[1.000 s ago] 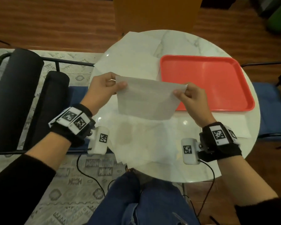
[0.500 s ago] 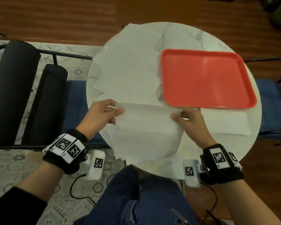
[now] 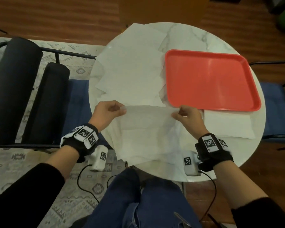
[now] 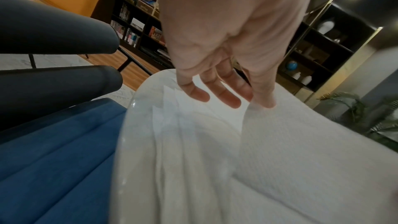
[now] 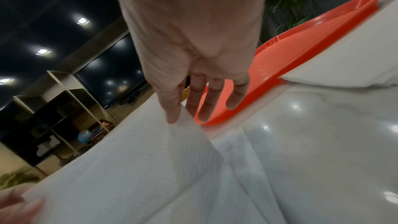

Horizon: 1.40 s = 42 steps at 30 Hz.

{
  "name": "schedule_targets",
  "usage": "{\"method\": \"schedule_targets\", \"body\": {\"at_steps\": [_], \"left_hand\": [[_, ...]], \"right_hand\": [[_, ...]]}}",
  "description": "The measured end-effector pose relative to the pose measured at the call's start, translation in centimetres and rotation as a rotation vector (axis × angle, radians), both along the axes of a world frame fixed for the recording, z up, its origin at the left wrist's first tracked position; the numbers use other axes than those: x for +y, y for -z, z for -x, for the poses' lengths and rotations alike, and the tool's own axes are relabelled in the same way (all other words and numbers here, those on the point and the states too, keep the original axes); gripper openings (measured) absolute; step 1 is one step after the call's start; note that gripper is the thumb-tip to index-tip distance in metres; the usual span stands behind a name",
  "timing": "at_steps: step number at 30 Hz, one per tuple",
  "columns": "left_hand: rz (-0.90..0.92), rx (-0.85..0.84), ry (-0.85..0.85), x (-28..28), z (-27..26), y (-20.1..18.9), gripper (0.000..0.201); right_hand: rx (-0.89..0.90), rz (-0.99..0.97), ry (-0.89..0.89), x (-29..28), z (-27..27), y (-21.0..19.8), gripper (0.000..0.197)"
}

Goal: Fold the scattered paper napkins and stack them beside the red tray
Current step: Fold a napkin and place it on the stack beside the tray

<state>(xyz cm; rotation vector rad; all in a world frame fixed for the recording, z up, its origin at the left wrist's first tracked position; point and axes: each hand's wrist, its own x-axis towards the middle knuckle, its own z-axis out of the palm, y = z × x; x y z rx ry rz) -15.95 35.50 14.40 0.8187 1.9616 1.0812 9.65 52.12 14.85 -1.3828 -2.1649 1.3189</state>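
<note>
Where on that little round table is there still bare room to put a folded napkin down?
Bare marble shows behind the red tray, and along the near right rim past the folded napkins. The left half is crowded with loose napkins; both hands hold one there.

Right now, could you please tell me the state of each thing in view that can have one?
Held napkin: pinched at its two far corners, its near part draping onto the table.
Left hand: pinches the left corner.
Right hand: pinches the right corner.
Red tray: empty, flat on the table.
Loose napkins: unfolded, overlapping left of the tray.
Folded napkin: flat, against the tray's near edge.
</note>
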Motion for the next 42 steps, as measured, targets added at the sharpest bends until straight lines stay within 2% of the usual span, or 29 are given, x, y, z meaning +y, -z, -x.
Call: {"method": "schedule_targets", "body": {"at_steps": [2,4,10,14,15,17,18,20,22,25,27,29,32,39,42], "left_hand": [[0.003,0.010,0.046,-1.4,-0.9,-0.4,0.010],[0.016,-0.010,0.113,-3.1,-2.0,-0.5,0.008],[0.190,0.036,0.317,-6.3,-4.0,1.5,0.013],[0.390,0.146,0.575,-6.5,-4.2,1.6,0.021],[0.405,0.127,0.589,-6.4,-4.0,1.2,0.023],[0.349,0.093,0.505,-6.1,-3.8,0.4,0.022],[0.290,0.112,0.430,-5.9,-3.9,0.1,0.018],[0.196,0.263,0.353,-5.4,-4.8,-0.1,0.015],[0.235,0.440,0.441,-4.8,-6.6,0.4,0.039],[0.460,0.572,0.647,-4.5,-9.5,2.2,0.087],[0.541,0.632,0.696,-5.0,-10.3,4.0,0.105],[0.545,0.660,0.706,-5.7,-10.3,5.5,0.112],[0.474,0.654,0.675,-6.2,-10.0,6.8,0.105],[0.439,0.622,0.652,-6.2,-10.0,7.1,0.096],[0.440,0.617,0.650,-6.1,-10.0,7.1,0.096]], "right_hand": [[0.013,-0.008,-0.007,-1.4,-1.1,-0.6,0.007],[-0.025,0.004,-0.032,-2.9,-2.5,-0.3,0.006],[-0.105,0.086,-0.049,-5.6,-4.9,1.7,0.028],[-0.246,-0.009,-0.121,-5.5,-5.3,2.3,0.039],[-0.271,-0.062,-0.129,-5.4,-5.3,2.3,0.042],[-0.269,-0.170,-0.095,-5.2,-5.0,1.8,0.045],[-0.246,-0.225,-0.078,-5.2,-4.4,1.6,0.045],[-0.220,-0.311,-0.125,-5.8,-2.4,1.4,0.048],[-0.286,-0.335,-0.300,-7.4,0.2,1.6,0.053],[-0.408,-0.262,-0.591,-10.3,3.2,2.6,0.051],[-0.478,-0.224,-0.720,-11.6,3.8,3.9,0.056],[-0.512,-0.240,-0.773,-11.8,3.3,5.1,0.057],[-0.511,-0.274,-0.753,-10.8,1.3,6.1,0.056],[-0.583,-0.200,-0.542,-7.4,-3.6,5.8,0.054],[-0.657,-0.313,-0.513,-6.9,-3.6,5.3,0.051]]}}
